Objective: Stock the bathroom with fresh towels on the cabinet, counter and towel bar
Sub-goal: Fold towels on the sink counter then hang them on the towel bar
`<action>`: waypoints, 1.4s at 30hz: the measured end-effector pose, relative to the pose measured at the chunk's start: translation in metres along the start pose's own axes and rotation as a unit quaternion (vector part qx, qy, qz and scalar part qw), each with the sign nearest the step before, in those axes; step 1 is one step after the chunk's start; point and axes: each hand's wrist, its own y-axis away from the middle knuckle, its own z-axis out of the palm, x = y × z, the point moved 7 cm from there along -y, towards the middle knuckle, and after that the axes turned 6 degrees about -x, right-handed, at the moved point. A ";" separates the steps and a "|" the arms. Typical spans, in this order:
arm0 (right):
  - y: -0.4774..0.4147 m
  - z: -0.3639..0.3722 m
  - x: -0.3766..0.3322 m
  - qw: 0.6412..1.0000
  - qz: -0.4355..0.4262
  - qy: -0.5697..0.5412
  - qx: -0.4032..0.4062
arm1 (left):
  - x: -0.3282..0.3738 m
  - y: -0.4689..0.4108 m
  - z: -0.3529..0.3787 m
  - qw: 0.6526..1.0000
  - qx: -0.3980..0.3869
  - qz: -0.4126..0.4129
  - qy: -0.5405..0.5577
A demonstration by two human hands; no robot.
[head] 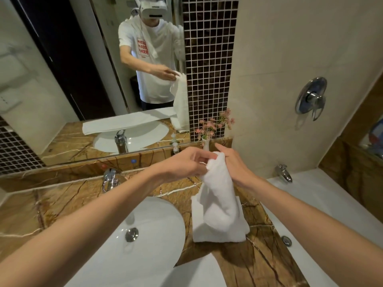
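Observation:
A small white towel (219, 193) hangs from both my hands above the brown marble counter (259, 255), to the right of the sink. My left hand (186, 164) pinches its top edge from the left. My right hand (232, 162) holds the same top edge from the right. The towel's lower end droops onto a folded white towel (199, 228) that lies flat on the counter. Another white towel (196, 274) lies across the sink's front edge at the bottom of the view. The mirror shows a further towel draped over my shoulder.
A white oval sink (157, 220) with a chrome faucet (109, 179) sits at the centre left. A small vase of pink flowers (211, 129) stands at the back of the counter. A white bathtub (323, 214) with chrome spout and wall valve (310, 98) lies to the right.

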 end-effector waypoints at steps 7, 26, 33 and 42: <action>0.002 -0.013 -0.002 0.999 -0.027 -0.015 0.029 | -0.001 -0.003 -0.011 0.995 0.051 0.028 0.081; 0.019 -0.019 0.021 0.989 -0.004 -0.082 -0.121 | -0.004 -0.006 -0.040 0.937 0.275 0.094 -0.192; 0.017 -0.034 0.023 0.999 0.005 -0.036 -0.036 | -0.017 0.008 -0.064 0.923 0.305 0.062 -0.226; 0.013 -0.042 0.012 0.974 -0.086 0.204 0.042 | -0.042 0.039 -0.080 0.892 0.367 0.041 -0.261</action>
